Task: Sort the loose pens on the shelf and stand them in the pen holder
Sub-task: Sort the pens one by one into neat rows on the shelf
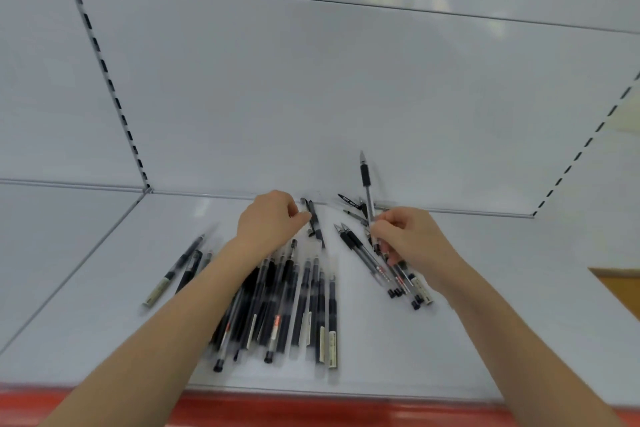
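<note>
Many black and clear pens lie loose on the white shelf (502,322). The biggest bunch (298,302) fans out at the middle, and two pens (173,270) lie apart at the left. My left hand (270,222) reaches to the back, its fingers curled and pinching a dark pen (317,224) near the back wall. With my right hand (408,239) I grip an upright pen (365,184), tip up, along with a few pens (401,277) under the palm. A small group of pens (353,206) lies behind that hand. No pen holder is in view.
The white back panel (311,97) closes the shelf behind. Slotted uprights (100,62) run at the left and right. A red strip (311,409) lines the shelf's front edge. A brown surface (620,284) shows at the far right.
</note>
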Demonstrator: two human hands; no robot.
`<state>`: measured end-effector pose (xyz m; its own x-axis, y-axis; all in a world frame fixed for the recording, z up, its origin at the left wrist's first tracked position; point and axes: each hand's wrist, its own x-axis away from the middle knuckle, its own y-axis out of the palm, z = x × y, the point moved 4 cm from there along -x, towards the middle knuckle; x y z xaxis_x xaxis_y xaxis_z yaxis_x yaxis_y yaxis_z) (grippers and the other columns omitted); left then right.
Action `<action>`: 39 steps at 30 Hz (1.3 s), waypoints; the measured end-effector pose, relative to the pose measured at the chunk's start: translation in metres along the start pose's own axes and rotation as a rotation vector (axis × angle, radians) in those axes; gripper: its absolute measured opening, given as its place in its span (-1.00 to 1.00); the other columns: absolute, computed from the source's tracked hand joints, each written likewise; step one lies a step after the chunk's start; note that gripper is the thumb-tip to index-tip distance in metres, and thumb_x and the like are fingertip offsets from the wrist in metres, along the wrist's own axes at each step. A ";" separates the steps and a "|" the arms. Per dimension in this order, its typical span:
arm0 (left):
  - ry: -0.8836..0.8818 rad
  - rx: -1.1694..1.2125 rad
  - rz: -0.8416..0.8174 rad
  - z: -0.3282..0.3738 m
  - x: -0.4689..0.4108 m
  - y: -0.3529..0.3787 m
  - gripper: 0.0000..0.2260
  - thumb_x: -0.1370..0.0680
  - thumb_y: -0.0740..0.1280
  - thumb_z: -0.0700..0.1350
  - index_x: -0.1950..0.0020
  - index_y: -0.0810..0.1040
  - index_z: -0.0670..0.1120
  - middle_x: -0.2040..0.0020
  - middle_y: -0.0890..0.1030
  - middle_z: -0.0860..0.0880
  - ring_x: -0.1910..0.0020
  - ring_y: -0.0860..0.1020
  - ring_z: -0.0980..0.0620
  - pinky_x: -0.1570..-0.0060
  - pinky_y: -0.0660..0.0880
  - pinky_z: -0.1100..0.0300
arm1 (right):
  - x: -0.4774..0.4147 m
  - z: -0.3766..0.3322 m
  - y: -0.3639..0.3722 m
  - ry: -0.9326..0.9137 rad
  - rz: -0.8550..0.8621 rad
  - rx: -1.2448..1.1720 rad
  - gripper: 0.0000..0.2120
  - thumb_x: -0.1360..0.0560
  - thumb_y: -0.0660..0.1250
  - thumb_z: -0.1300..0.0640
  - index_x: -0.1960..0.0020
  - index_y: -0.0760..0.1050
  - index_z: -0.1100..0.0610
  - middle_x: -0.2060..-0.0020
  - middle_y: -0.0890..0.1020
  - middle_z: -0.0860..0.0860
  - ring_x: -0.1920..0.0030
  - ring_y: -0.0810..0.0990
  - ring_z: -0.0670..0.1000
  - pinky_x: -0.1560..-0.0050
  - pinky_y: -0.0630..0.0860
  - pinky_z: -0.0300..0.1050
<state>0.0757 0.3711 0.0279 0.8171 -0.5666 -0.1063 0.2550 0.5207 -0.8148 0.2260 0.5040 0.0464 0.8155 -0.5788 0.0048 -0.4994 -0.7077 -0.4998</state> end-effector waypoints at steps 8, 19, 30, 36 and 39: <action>-0.006 -0.011 -0.168 0.007 -0.019 0.025 -0.78 -0.42 0.40 -0.01 0.28 0.46 -0.10 0.29 0.48 -0.09 0.30 0.43 -0.01 0.39 0.29 0.23 | 0.028 0.005 -0.018 -0.016 0.066 -0.210 -0.88 -0.41 0.29 0.33 0.11 0.46 0.15 0.44 0.64 -0.01 0.42 0.48 0.01 0.42 0.45 -0.20; 0.026 0.126 -0.145 0.011 -0.012 0.019 -0.93 -0.45 0.32 -0.23 0.09 0.56 -0.16 0.21 0.54 0.02 0.16 0.50 0.03 0.27 0.40 0.28 | 0.030 0.012 -0.010 0.009 0.077 -0.205 -0.81 -0.49 0.18 0.34 0.04 0.46 0.09 0.39 0.56 -0.01 0.53 0.42 -0.14 0.49 0.39 -0.29; 0.070 0.812 -0.042 0.014 0.033 -0.040 -0.87 -0.52 0.30 -0.28 0.12 0.57 -0.07 0.26 0.55 -0.03 0.29 0.56 0.16 0.10 0.56 0.30 | 0.051 -0.005 -0.022 -0.243 0.199 -0.058 -0.87 -0.50 0.30 0.15 0.24 0.51 0.09 0.62 0.36 -0.15 0.56 0.26 -0.15 0.49 0.22 -0.44; 0.112 0.823 -0.084 0.022 0.045 -0.049 -0.88 -0.51 0.30 -0.28 0.08 0.59 -0.10 0.28 0.51 -0.02 0.32 0.55 0.19 0.10 0.56 0.31 | 0.055 -0.012 -0.014 -0.270 0.151 -0.081 -0.84 -0.49 0.31 0.14 0.27 0.51 0.04 0.61 0.39 -0.16 0.54 0.29 -0.14 0.48 0.24 -0.43; 0.130 0.835 -0.113 0.026 0.050 -0.048 -0.87 -0.50 0.32 -0.27 0.05 0.58 -0.07 0.28 0.55 -0.02 0.29 0.57 0.16 0.08 0.57 0.28 | 0.057 -0.013 -0.011 -0.287 0.128 -0.093 -0.84 -0.49 0.31 0.13 0.27 0.51 0.01 0.58 0.38 -0.13 0.51 0.27 -0.13 0.46 0.25 -0.39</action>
<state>0.1177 0.3346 0.0772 0.7113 -0.6854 -0.1557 0.6706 0.7282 -0.1419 0.2741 0.4732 0.0635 0.7868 -0.5370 -0.3044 -0.6172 -0.6779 -0.3995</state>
